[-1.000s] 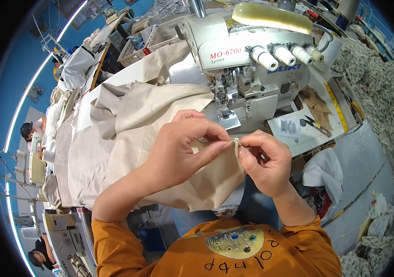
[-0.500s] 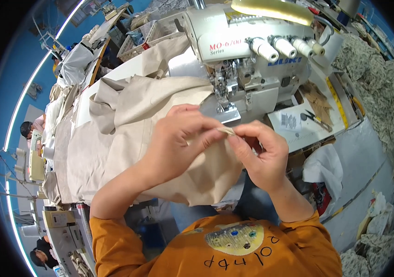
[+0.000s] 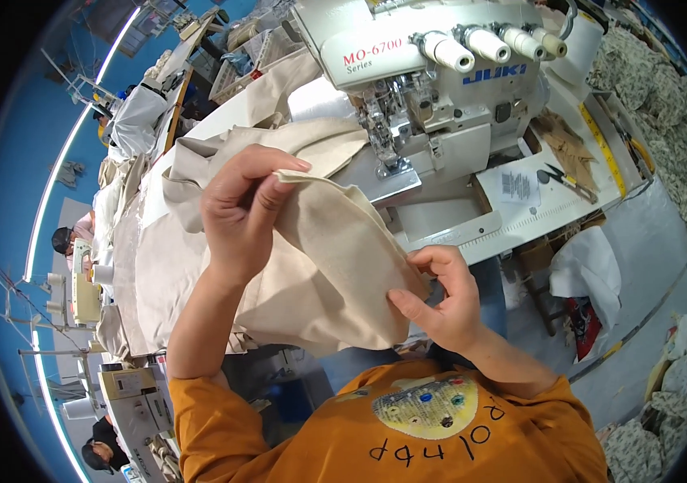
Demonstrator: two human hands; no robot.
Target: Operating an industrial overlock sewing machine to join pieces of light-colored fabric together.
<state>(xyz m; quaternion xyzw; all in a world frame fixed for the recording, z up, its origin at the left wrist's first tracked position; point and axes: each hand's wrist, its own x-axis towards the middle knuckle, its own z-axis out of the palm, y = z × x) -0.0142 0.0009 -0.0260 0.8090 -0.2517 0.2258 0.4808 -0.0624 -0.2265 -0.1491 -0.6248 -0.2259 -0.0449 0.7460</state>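
The work looked to be midway: the beige cloth (image 3: 335, 241) was off the foot (image 3: 393, 167) of the white sewing machine (image 3: 472, 109), and one long edge was lifted and spread between the hands. The left hand (image 3: 239, 213) pinched a corner of that edge between thumb and forefinger; the right hand (image 3: 448, 302) gripped it lower down, thumb on the near face and fingers at the rim. The held part hung in front of the machine, above the lap, while the rest lay in loose folds to the left, some of it beside the foot. How much of the edge was already stitched could not fairly be told at this angle, since the seam was too small to read; nothing in the hands lay under the foot. On the tabletop (image 3: 513, 221), right of the foot, sat a white label (image 3: 518, 185), black snips (image 3: 569, 183) and brown scraps (image 3: 565, 145), with a yellow tape (image 3: 601, 149) along the side. A pale basket (image 3: 235, 76) stood behind, at the far left. Patterned fabric (image 3: 649, 113) was heaped at the right, and a white bag (image 3: 589, 262) hung below the tabletop, over a grey floor (image 3: 649, 278). Along the left ran a blue wall (image 3: 13, 161), bright tube lights (image 3: 119, 45) and more machines, with at least two co-workers (image 3: 110, 441) in dark caps.
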